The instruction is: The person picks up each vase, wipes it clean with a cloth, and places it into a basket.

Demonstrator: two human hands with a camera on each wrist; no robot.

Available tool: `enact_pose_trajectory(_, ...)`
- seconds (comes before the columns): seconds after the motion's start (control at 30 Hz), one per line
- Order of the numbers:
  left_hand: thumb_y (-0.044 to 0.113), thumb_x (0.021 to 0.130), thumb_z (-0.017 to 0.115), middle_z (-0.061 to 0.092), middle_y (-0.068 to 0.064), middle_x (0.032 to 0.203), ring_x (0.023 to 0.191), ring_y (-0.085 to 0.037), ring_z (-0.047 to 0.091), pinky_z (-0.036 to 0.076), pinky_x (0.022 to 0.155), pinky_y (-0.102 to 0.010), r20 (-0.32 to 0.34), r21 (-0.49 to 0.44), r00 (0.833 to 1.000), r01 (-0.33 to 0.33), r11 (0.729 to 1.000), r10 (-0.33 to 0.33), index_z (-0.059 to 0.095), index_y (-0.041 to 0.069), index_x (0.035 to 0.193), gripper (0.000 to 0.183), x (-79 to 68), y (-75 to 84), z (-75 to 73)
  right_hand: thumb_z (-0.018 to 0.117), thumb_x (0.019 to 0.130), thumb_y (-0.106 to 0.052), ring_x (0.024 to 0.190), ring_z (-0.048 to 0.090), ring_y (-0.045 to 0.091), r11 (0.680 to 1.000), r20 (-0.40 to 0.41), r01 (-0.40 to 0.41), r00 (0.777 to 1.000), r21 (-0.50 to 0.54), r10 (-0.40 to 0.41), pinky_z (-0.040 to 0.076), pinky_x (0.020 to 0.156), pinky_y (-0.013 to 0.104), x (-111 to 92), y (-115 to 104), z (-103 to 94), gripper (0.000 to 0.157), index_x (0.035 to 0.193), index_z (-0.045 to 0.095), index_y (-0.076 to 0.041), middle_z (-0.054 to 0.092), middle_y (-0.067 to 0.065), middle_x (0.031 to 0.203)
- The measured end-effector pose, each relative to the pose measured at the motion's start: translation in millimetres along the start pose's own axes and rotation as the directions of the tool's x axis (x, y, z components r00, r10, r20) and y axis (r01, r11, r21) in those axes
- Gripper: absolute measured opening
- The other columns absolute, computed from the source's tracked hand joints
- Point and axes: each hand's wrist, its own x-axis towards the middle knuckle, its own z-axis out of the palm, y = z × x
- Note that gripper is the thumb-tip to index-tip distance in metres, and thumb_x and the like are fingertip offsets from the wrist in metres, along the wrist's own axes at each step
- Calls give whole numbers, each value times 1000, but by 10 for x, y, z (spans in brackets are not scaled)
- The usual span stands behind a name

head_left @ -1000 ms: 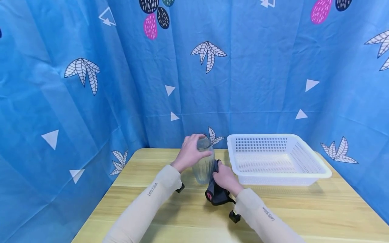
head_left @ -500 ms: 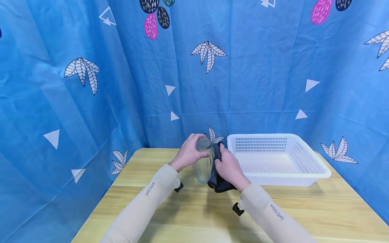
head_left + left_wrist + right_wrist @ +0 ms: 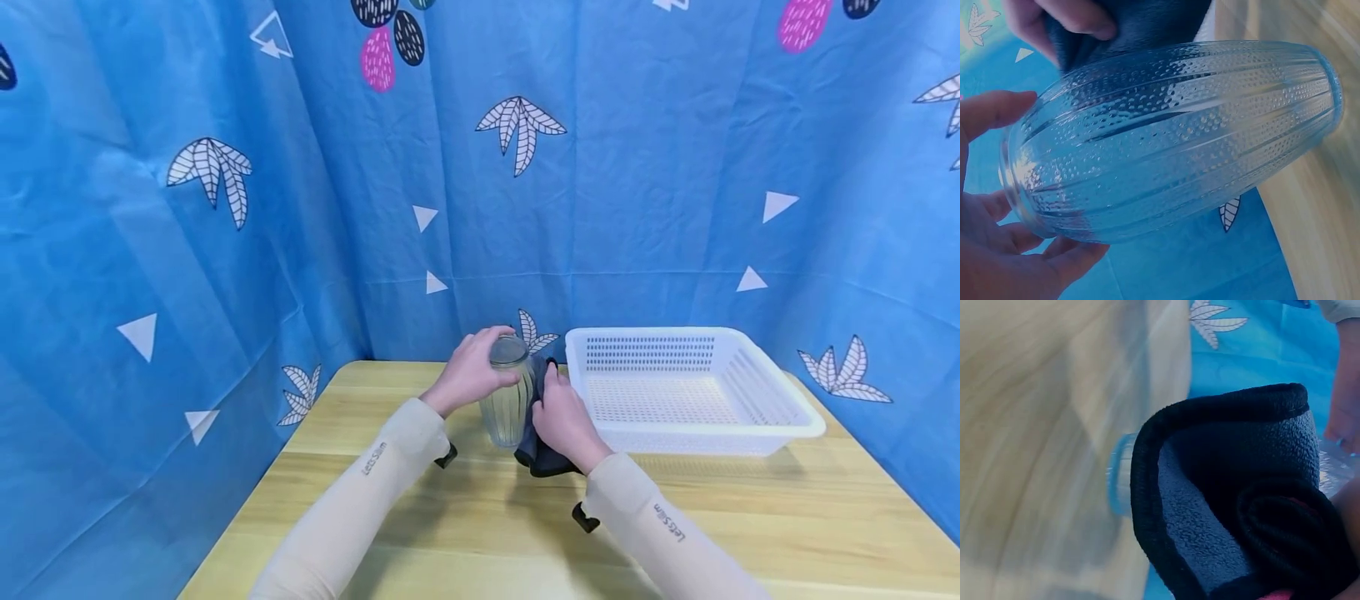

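Note:
A clear glass vase (image 3: 504, 410) with ribs and a dotted texture stands upright near the back of the table. My left hand (image 3: 474, 371) grips it by the upper end, thumb on one side and fingers round the other, just below the rim. In the left wrist view the whole length of the vase (image 3: 1179, 140) shows. My right hand (image 3: 567, 421) holds a folded dark grey cloth (image 3: 552, 463) with black edging against the vase's right side. Up close in the right wrist view, the cloth (image 3: 1204, 531) looks fuzzy and covers most of the vase.
Just right of the right hand sits a white perforated plastic basket (image 3: 675, 429). Both are over a light wooden table (image 3: 465, 533). A blue patterned curtain (image 3: 652, 192) hangs along the back and the sides.
My right hand has slid the cloth up and away along the vase's right side, then slightly back down. The left hand keeps its grip near the rim. The view has shifted a little.

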Motion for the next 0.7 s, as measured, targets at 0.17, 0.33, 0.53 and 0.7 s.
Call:
enact_pose_trajectory(0.17,31,79,77,45,3,153,139,-28,40,37,111,-50,17,17,1000,-12,1000,12,47,25,147,75,-18,14,15,52,100,-12,135,49,43,1000,65,-25,998,1,25,44,106,54,8,116,154,69,155,17,12,38,33,153)
enact_pose_trajectory(0.33,32,80,76,41,1,155,140,-29,38,36,112,-51,10,23,1000,-26,999,25,47,26,148,74,-27,43,21,54,99,-11,123,59,42,1000,131,-15,991,-20,18,51,97,52,1,228,307,69,151,20,18,49,36,142)
enact_pose_trajectory(0.53,45,83,79,44,-5,143,132,-28,45,41,108,-49,-26,-4,1000,2,1000,-2,48,24,146,74,-23,48,39,54,98,-12,119,61,42,999,200,-37,979,-28,42,53,91,49,12,289,380,67,150,24,19,52,36,139)
enact_pose_trajectory(0.7,44,84,80,49,-3,143,132,-26,44,41,107,-49,-35,-20,999,7,1000,-8,50,23,145,71,-20,35,47,52,99,-13,118,62,40,997,206,-72,976,9,69,52,83,46,-21,282,334,63,152,27,14,49,34,144)
